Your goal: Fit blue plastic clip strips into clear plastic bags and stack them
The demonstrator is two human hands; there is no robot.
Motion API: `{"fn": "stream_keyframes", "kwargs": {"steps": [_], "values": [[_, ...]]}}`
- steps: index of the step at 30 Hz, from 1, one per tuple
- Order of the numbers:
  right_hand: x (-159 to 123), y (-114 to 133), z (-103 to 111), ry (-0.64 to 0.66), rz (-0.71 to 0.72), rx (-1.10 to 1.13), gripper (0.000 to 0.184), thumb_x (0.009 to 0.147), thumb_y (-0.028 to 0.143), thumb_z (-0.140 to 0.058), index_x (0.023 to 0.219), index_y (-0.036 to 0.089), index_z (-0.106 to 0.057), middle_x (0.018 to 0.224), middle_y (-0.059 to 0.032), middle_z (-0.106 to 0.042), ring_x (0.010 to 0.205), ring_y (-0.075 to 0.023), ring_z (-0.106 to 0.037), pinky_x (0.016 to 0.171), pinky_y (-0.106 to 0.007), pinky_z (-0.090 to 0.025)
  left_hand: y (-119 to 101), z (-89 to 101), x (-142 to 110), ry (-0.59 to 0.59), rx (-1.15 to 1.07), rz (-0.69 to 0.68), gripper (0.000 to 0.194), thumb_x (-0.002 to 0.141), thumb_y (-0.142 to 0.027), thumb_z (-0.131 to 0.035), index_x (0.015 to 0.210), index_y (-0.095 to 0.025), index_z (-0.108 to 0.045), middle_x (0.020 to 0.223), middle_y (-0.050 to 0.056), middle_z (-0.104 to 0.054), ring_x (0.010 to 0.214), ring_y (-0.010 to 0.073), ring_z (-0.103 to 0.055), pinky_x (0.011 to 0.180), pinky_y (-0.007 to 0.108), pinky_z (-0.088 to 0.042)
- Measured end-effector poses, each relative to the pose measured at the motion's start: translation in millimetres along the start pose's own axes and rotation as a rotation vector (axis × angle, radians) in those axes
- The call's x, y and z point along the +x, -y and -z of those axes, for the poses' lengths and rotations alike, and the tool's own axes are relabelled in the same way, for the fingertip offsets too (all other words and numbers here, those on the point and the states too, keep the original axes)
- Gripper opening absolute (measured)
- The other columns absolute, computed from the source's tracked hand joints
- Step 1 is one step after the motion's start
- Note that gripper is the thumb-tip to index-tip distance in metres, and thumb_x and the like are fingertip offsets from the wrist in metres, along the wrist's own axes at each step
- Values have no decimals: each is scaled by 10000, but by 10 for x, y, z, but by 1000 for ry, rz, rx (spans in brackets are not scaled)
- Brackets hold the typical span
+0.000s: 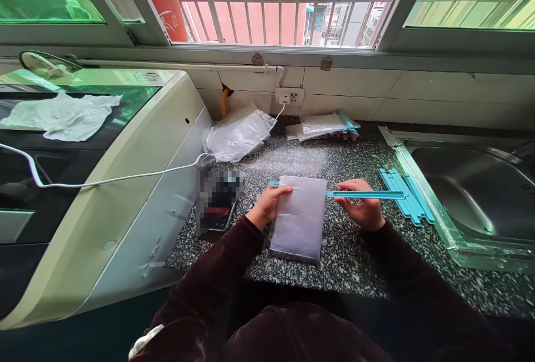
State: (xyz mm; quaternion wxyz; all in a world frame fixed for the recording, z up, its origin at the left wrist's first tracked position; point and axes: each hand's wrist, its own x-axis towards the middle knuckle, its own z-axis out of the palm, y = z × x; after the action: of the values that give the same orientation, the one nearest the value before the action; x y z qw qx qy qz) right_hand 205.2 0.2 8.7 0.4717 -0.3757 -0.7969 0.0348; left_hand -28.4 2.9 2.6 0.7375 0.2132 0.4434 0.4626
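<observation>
In the head view, the two hands are apart, on either side of a stack of clear plastic sleeves (300,218) over the speckled counter (346,259). The left hand (266,206) is clamped on the left edge of the stack near its far end, thumb on top; its other fingers are mostly hidden beneath. The right hand (361,206) pinches a long teal strip (368,194) between thumb and fingers just beside the stack's right edge. A short teal end (273,184) shows past the left edge; whether it joins the strip behind the sleeves, I cannot tell. For good handling here, I would have the left thumb press flat and firm so that the layers lie square, with no slipping or creasing. The right hand does best with a light grip close to the stack, where it steers the strip without bending it, and the strip should lie straight across the sleeves, not slanted. The long free end could catch on the loose teal strips (407,197) if it dips, so it wants to be level. The strip's long axis runs left to right, roughly in line with the window sill (267,56), its free end pointing toward the sink (472,183). The stack's long axis runs near to far, crossing the strip's almost squarely, with the far end leaning slightly right.
</observation>
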Motion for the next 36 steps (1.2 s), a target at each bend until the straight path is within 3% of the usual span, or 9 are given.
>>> {"fn": "stream_keyframes", "kwargs": {"steps": [7,18,26,36], "values": [[7,15,75,-86,23,-44,112,789,318,-598,830,215,-614,767,-56,-661,702,-200,-616,631,-363,-505,-5,-8,0,4,-3,-2,232,441,-203,-746,625,-128,-627,552,4,-620,485,121,-533,518,256,-402],[-24,41,10,-119,93,-43,97,767,249,-646,843,203,-608,772,-46,-654,708,-178,-619,617,-324,-513,30,-24,-11,26,31,-45,294,403,-229,-778,640,-120,-643,584,6,-635,520,116,-547,547,243,-406],[-72,87,-49,-78,20,-90,80,787,283,-628,796,209,-598,768,-39,-656,678,-154,-594,559,-282,-485,76,-42,-10,51,94,-69,305,402,-258,-788,631,-113,-647,580,10,-634,522,115,-543,552,240,-395],[-77,72,-90,-77,79,-29,99,764,214,-649,844,207,-590,767,-41,-634,702,-160,-589,549,-282,-491,108,-26,0,80,162,-70,332,430,-306,-794,652,-107,-648,605,18,-628,535,112,-537,558,238,-392]]}}
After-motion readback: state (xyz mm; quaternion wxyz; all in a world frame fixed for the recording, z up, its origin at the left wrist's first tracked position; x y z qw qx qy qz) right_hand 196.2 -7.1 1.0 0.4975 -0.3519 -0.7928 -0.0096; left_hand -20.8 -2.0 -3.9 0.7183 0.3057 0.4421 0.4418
